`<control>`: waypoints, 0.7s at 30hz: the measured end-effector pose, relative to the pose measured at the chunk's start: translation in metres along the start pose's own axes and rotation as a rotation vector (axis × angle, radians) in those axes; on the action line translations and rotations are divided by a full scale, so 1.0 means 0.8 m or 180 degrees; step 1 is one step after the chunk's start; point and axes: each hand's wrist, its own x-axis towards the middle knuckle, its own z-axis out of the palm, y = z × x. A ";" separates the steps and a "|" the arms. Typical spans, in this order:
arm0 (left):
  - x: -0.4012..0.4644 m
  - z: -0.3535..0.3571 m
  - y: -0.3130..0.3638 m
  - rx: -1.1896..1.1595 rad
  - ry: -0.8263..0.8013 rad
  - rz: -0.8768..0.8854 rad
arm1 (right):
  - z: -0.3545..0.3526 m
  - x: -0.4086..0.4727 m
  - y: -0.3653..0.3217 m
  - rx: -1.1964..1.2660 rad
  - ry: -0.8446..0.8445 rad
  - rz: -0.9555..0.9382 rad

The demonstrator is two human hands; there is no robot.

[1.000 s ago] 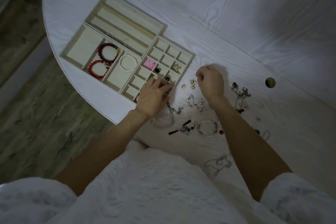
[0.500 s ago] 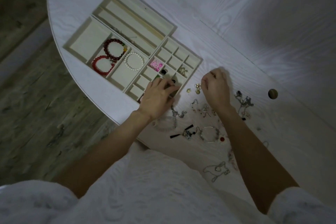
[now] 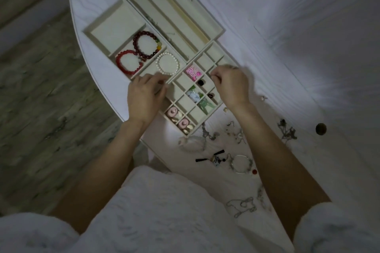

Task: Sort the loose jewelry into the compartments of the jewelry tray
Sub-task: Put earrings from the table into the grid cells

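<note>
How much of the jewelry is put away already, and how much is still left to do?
About halfway. Done: the red bracelets and the pearl bracelet lie in the tray, and several small squares hold pieces. In hand: the right hand is over the small squares, fingers pinched, its piece too small to see; the left hand rests on the tray. Left: chains, a hoop and small bits on the table.

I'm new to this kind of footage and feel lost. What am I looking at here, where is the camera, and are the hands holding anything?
No machine: a person wears a camera on the head, looking down at their own arms. A cream jewelry tray sits on a white table; bead bracelets and small pieces already fill some compartments. Loose jewelry lies near the person. The left hand rests on the tray's edge. The right hand hovers over the small compartments, fingers curled as if pinching something too small to make out.
</note>
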 end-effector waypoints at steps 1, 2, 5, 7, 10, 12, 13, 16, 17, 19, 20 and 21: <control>0.002 0.000 -0.001 -0.0046 -0.0020 0.0058 | 0.003 0.000 -0.001 -0.0110 0.0074 -0.0033; 0.003 0.001 -0.001 -0.0097 -0.0026 0.0082 | 0.004 0.000 -0.004 -0.0154 0.0163 -0.0034; 0.004 0.001 -0.003 -0.0223 0.0031 0.0112 | 0.006 -0.002 -0.011 -0.0087 0.0286 0.0133; 0.005 0.000 -0.005 -0.0257 0.0050 0.0128 | 0.006 -0.004 -0.013 0.0062 0.0402 0.0310; 0.008 0.001 -0.007 -0.0218 0.0013 0.0146 | -0.002 -0.005 -0.007 0.0154 0.0570 0.0504; 0.009 0.001 -0.007 -0.0185 -0.0012 0.0154 | -0.006 -0.002 -0.004 0.0108 0.0408 0.0410; 0.010 0.000 -0.007 -0.0167 -0.0023 0.0163 | -0.006 0.001 -0.003 0.0064 0.0272 0.0359; 0.009 0.000 -0.006 -0.0146 -0.0050 0.0177 | -0.003 0.009 -0.004 -0.0050 -0.0031 0.0170; 0.009 -0.001 -0.006 -0.0158 -0.0051 0.0176 | -0.002 0.012 -0.005 -0.0057 -0.0068 0.0119; 0.009 -0.001 -0.006 -0.0171 -0.0054 0.0167 | -0.002 0.015 -0.004 -0.0102 -0.0103 0.0124; 0.010 -0.002 -0.006 -0.0169 -0.0055 0.0162 | -0.002 0.016 -0.004 -0.0148 -0.0106 0.0162; 0.010 -0.002 -0.005 -0.0169 -0.0054 0.0164 | -0.001 0.016 -0.004 -0.0206 -0.0086 0.0209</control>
